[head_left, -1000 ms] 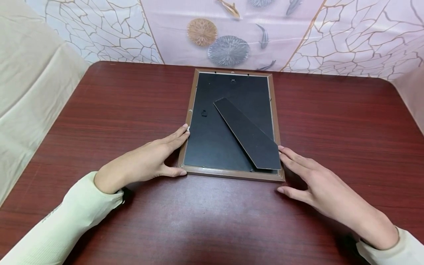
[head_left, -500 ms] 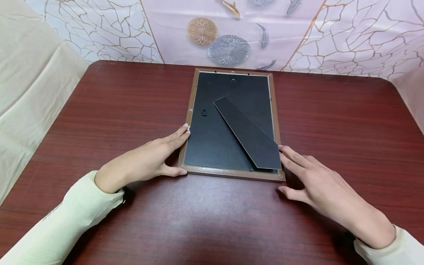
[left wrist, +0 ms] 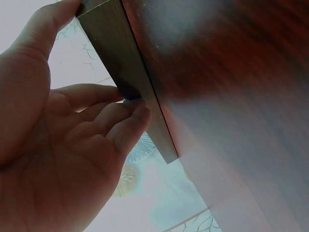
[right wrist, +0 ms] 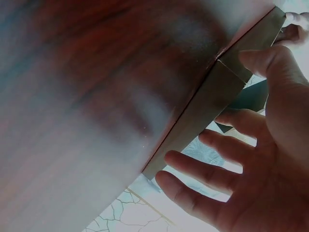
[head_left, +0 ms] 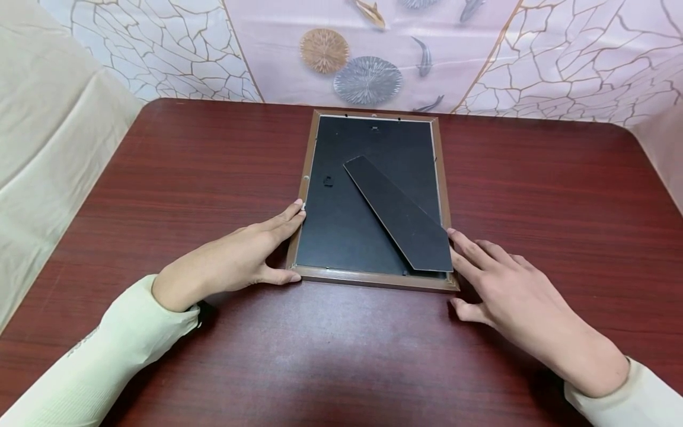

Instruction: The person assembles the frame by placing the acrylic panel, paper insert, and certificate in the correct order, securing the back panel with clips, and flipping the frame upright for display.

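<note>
- The picture frame (head_left: 373, 201) lies face down on the dark red wooden table (head_left: 160, 178), a little far of the middle, with its black backing board up.
- The black easel stand (head_left: 397, 213) lies slanted on the backing, from the middle toward the near right corner.
- The left hand (head_left: 240, 258) is at the near left corner: the fingers lie nearly straight along the left rail and the thumb presses on the near rail. In the left wrist view the fingertips (left wrist: 135, 118) bend a little against the outer edge, so it touches the frame more than it grips it.
- The right hand (head_left: 501, 284) is at the near right corner, fingers spread and relaxed. The fingertips touch the right rail; the thumb seems just beside the corner, but I cannot tell if it touches.
- The frame looks stiff and rather light, I think. The smooth rails may slip on the table.
- If there is glass at the hidden front side, it is fragile, so it should not be dropped.
- A good hold is on the two side rails near the corners, not on the easel stand, which can swing.
</note>
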A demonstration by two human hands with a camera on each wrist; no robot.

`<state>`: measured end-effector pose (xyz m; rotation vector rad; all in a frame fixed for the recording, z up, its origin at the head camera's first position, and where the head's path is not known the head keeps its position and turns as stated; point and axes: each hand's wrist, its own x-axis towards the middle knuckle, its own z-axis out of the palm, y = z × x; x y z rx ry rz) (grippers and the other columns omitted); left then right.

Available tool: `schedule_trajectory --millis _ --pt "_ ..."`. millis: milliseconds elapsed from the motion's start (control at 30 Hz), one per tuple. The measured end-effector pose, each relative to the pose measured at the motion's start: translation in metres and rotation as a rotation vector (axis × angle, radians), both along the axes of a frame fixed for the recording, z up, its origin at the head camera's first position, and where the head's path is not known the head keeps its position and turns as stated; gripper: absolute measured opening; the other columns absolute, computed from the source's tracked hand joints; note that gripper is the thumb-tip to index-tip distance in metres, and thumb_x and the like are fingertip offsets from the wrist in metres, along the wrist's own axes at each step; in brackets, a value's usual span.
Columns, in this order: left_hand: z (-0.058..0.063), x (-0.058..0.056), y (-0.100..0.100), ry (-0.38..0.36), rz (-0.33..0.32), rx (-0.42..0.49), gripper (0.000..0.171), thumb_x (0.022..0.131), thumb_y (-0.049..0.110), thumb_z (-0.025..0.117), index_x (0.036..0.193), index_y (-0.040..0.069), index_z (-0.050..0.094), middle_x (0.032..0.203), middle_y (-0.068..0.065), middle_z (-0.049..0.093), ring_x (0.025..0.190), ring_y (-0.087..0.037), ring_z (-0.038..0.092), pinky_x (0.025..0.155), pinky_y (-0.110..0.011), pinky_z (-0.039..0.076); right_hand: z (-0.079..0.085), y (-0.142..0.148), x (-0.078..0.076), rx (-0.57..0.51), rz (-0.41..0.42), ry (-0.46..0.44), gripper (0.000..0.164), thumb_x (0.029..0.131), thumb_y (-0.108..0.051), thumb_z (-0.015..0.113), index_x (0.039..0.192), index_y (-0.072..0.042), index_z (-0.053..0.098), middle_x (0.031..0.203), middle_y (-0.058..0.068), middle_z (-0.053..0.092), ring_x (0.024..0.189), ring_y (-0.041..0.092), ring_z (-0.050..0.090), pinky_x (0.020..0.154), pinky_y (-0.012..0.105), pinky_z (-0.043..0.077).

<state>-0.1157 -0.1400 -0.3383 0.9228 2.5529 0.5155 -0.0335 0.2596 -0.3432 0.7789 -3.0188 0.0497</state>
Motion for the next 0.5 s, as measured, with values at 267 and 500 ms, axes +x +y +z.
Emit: schedule_trajectory --millis 267,500 --pt "0.001 0.000 -0.001 -0.006 0.007 0.000 0.099 0.094 0.036 0.080 0.165 -0.001 0.023 0.177 -0.014 0.008 0.154 -0.036 0.037 0.122 -0.053 0.037 0.001 0.008 -0.004 -0.058 0.018 -0.092 0.082 0.086 -0.039 0.082 0.158 -0.015 0.049 0.170 0.004 0.037 0.137 0.034 0.054 0.088 0.061 0.055" --pt "0.002 0.000 0.000 -0.012 0.003 0.000 0.099 0.094 0.038 0.080 0.165 0.000 0.022 0.177 -0.013 0.008 0.155 -0.035 0.037 0.122 -0.053 0.038 0.005 0.029 -0.019 -0.160 0.117 -0.191 0.091 0.087 -0.043 0.084 0.163 -0.021 0.039 0.172 -0.001 0.034 0.141 0.027 0.053 0.102 0.035 0.054"
